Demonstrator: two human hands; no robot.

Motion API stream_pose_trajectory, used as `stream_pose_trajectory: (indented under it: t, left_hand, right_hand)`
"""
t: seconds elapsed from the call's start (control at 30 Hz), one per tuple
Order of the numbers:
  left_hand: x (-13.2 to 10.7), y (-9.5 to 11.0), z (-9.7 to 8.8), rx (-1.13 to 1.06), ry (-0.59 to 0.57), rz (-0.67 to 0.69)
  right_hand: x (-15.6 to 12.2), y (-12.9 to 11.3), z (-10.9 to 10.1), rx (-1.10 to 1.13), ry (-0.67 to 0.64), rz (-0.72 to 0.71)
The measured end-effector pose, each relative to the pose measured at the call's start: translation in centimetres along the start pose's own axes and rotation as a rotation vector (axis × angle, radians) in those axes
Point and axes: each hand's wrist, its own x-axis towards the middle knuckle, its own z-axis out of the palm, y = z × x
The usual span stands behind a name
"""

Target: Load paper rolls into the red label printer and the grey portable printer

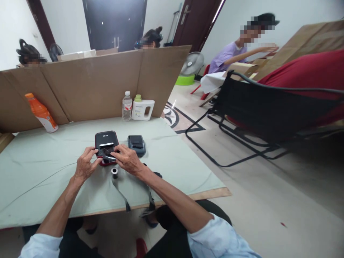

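Observation:
A black-and-red label printer [106,137] sits on the table in front of me, with a pale strip across its middle. My left hand [87,165] grips its left side between thumb and fingers. Fingers of my right hand [127,159] are closed on a dark glossy part at the printer's front right; the exact grip is partly hidden. Just in front lies a small roll [114,173] with a dark core, and a dark strap trails from near it toward the table edge. To the right of the printer rests a second small dark device [137,144].
A tall cardboard sheet [102,82] stands along the table's back. Before it are an orange bottle [42,114], a clear water bottle [127,106] and a white jug [143,109]. A black folding chair [258,111] and a seated person [228,57] are at the right.

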Motion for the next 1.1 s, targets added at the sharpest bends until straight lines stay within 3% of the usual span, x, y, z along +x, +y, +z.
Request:
stream_pose_trajectory:
  t: [0.7,0.93,1.1]
  left_hand:
    - [1.9,0.2,-1.7,-0.085,-0.17,-0.004]
    - [3.5,0.0,-1.6,-0.175,-0.226,-0.024]
    - [5.7,-0.7,-1.0,-0.233,-0.228,-0.112]
  right_hand:
    - [0.9,-0.4,-0.6,0.015,-0.012,0.012]
    - [3.5,0.0,-1.4,0.133,-0.036,0.101]
    - [6.6,0.9,-1.9,0.278,-0.071,0.188]
